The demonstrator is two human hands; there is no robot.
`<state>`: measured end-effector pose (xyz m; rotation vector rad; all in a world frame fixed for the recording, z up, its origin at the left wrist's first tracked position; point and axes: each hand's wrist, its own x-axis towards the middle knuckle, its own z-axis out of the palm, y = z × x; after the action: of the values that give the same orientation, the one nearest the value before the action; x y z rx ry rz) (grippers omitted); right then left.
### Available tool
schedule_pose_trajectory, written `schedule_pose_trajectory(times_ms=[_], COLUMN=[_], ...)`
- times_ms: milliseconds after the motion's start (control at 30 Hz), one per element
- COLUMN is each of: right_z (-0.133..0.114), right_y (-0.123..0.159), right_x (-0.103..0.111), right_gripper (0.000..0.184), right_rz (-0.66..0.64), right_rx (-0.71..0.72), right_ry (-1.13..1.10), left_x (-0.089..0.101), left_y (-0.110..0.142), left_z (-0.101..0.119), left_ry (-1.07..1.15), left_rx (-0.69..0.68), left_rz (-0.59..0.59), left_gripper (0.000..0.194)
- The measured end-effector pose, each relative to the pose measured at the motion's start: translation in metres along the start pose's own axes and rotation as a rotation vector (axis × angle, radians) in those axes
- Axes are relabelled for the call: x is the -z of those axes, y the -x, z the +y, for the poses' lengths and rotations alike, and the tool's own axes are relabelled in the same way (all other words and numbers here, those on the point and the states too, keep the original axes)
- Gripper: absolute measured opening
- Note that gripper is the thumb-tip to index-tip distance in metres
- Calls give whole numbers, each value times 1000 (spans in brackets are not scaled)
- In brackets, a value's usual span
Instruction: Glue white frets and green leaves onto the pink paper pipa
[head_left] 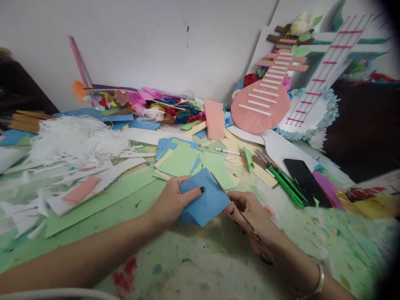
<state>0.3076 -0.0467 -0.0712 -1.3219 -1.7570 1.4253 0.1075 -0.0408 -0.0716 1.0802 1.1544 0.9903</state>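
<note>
A folded piece of blue paper (204,198) is pinched in my left hand (176,196), the thumb flat on top and the other fingers hidden beneath. My right hand (250,212) is closed around a pair of scissors (254,235), whose handles show under the palm. A thin dark blade lies along the paper's right edge; how far the blades are apart cannot be made out. Just beyond the paper lie green paper sheets (181,158) over blue and cream pieces.
White string (78,139) is heaped at the left, near a long green strip (103,202). A phone (304,181) and a green cutter (286,185) lie to the right. Paper instruments, one a pink lute (262,102), lean on the wall. Coloured scraps line the back.
</note>
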Motion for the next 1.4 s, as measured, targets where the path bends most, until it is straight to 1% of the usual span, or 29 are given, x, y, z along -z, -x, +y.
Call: schedule_pose_trajectory(times_ms=[167,333,600,667,767,867,933,1000,1133,1267,1400], right_z=[-3,-4,-6,-6,-6,-3,0,3,6,4,2], right_y=[-1,-3,-3,-3,-2,-2,-1,-1,0,0,0], right_x=[-1,-3,-3,-4,-5,-4,-3,-3,-3,-3,-4], right_gripper=[43,49,48,48,48,48,47,46,46,47,48], right_rz=[39,52,56,87,124,65,35,31,17,21,19], right_rx=[-47,-39,-150,-113,-5,75,103,111,82,88,64], right_ry=[43,19,37,47,54,45,43,56,59,55,84], left_x=[-2,-3,-3,-3,-2,-2,-2,-3,-4,-4,-4], left_y=[2,3,3,2,1,0,1,1,2,3,3], left_z=[-2,-2,-3,-3,-2,-2,-1,-1,-1,1,3], left_ry=[0,41,66,67,80,88,73,59,45,34,35], left_rx=[28,40,53,49,59,69,66,67,66,65,64], left_rz=[12,28,6,5,-3,-9,-14,-24,-39,-37,-35], left_gripper=[26,25,26,27,28,28,27,27,27,26,26])
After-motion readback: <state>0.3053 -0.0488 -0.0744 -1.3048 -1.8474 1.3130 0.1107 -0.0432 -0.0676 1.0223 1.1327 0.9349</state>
